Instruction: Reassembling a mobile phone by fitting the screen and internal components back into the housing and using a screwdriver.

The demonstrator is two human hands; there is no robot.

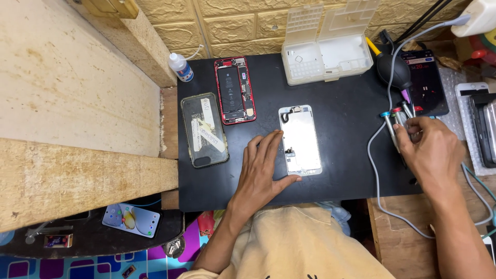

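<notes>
Left hand (261, 173): flat and spread, fingertips steadying the screen (300, 139) on the mat (346, 155).
Right hand (429, 150): at 3 o'clock, fingers closed among the screwdrivers (397, 120).
Screen: mat centre; thin, light, probably fragile, best held by its edges.

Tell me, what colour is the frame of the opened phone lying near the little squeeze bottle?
Red: the opened phone has a red frame around dark insides, seen in the head view.

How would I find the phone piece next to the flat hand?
Look at the black mat. The left hand lies flat there, and the white screen panel sits just to its right. Its neighbours differ: a red-framed opened phone and a taped phone.
</notes>
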